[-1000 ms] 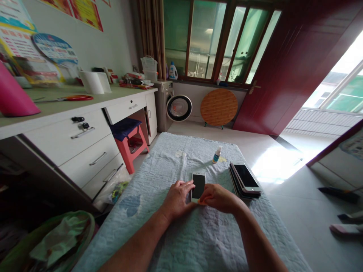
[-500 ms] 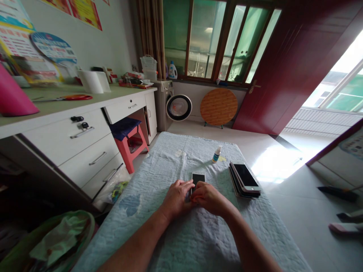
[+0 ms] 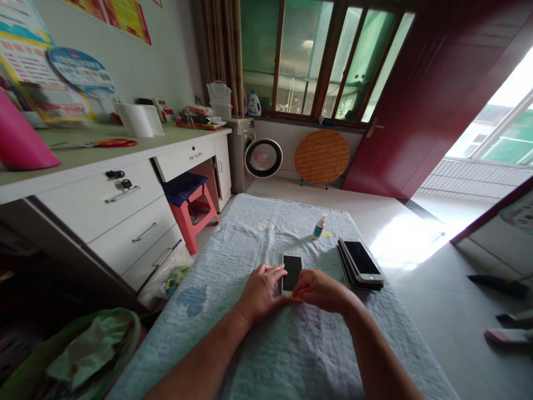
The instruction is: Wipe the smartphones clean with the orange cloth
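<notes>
A white smartphone point(image 3: 292, 269) with a dark screen lies face up on the light blue quilted cover. My left hand point(image 3: 261, 286) grips it from the left, fingertips over its side edge and thumb by its lower end. In my right hand point(image 3: 312, 288) a small orange cloth point(image 3: 296, 295) is bunched, pressed at the phone's lower right corner. Beyond the phone stands a small spray bottle point(image 3: 319, 226) with a white cap. To the right is a stack of phones point(image 3: 361, 260), a white-framed one on top.
The quilted cover point(image 3: 266, 355) spreads under both forearms. At left are a white desk with drawers point(image 3: 125, 214), a red stool point(image 3: 194, 214) and a green basket point(image 3: 129, 328) holding crumpled tissue. A washing machine point(image 3: 241, 153) with its door open and a round wooden tabletop point(image 3: 322, 157) stand behind.
My right hand has moved slightly right along the phone's lower end, so more of the screen and the orange cloth shows. My left hand stays in place.
</notes>
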The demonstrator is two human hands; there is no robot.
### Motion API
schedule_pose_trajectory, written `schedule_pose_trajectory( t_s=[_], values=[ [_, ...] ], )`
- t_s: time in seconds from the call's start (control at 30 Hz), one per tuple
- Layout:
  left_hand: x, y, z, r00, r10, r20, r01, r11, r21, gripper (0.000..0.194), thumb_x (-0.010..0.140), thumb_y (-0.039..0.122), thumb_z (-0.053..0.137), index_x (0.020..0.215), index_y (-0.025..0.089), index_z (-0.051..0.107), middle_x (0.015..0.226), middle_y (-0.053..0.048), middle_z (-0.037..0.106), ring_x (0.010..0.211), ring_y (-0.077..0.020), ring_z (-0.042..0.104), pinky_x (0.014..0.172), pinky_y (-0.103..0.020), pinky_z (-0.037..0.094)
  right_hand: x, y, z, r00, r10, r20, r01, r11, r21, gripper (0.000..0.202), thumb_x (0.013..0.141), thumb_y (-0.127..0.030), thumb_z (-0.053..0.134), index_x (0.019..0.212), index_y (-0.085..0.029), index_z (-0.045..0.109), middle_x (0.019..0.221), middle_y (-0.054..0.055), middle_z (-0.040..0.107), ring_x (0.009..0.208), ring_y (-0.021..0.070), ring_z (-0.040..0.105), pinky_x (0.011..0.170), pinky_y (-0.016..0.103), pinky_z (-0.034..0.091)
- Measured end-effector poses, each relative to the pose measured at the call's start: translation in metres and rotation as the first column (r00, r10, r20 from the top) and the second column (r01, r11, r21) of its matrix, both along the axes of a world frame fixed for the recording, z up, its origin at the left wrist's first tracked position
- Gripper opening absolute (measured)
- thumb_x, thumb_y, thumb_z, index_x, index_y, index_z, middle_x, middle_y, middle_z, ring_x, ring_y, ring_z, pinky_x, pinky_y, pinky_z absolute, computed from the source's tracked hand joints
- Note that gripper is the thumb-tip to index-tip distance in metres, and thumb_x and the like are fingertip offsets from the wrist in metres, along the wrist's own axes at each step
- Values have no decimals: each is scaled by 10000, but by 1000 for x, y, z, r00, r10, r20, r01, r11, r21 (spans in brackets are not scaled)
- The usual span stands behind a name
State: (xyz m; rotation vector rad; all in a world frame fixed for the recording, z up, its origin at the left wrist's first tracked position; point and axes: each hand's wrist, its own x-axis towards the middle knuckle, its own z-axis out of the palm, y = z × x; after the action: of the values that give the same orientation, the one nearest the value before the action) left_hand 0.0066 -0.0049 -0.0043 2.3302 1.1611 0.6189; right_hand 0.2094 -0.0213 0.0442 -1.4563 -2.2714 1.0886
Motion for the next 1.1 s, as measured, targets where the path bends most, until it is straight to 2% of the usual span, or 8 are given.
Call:
schedule_pose_trajectory(
  t_s=[0.17,0.5,0.6,0.7,0.83,1.0,1.1],
  values=[
    [0,0,2,1000,13,-16,-13,1000,-21,561,676,331,776,1203,220,620,1377,-48,555,1133,-271,521,988,-394,433,13,0,-1,998,-53,35,54,997,-46,326,678,-78,532,820,-200,799,757,22,668,710,128,577,635,200,415],
    [0,-1,3,1000,15,-13,-15,1000,-8,573,659,330,785,1197,209,627,1360,-50,571,1121,-275,527,985,-393,433,19,2,-1,994,-95,57,96,995,-11,314,661,-87,525,774,-207,792,746,16,671,698,130,583,634,204,419],
    [0,0,4,1000,6,-8,-6,1000,-13,581,670,374,789,1199,195,630,1359,-69,570,1121,-280,531,980,-399,436,14,1,1,996,-82,45,80,996,32,310,678,-77,518,765,-205,786,773,16,651,700,118,576,655,202,415],
    [0,0,4,1000,-3,1,3,1000,-18,610,672,458,788,1198,191,632,1355,-85,572,1119,-290,535,967,-409,444,4,1,3,1000,-14,23,12,996,90,290,713,-84,524,779,-202,780,775,11,607,673,101,547,645,201,396],
    [0,0,1,1000,3,20,-3,1000,2,546,719,488,744,1179,215,637,1341,-65,586,1100,-283,543,951,-410,455,-11,1,1,998,54,-19,-51,989,140,260,732,-73,547,782,-195,771,757,5,567,700,102,537,675,204,388],
    [1,1,-1,1000,2,20,-3,1000,28,509,719,431,746,1168,219,637,1324,-57,598,1085,-278,547,953,-404,456,-21,1,-7,999,19,-42,-9,975,224,246,734,-27,548,689,-175,739,721,10,563,742,116,530,701,213,376],
    [0,1,-1,1000,-2,17,1,1000,22,566,695,423,765,1200,212,620,1320,-70,597,1107,-281,543,964,-397,453,-19,4,-14,999,-17,-30,25,961,277,230,764,-54,559,682,-176,735,707,12,564,722,116,519,692,223,367]
  ],
)
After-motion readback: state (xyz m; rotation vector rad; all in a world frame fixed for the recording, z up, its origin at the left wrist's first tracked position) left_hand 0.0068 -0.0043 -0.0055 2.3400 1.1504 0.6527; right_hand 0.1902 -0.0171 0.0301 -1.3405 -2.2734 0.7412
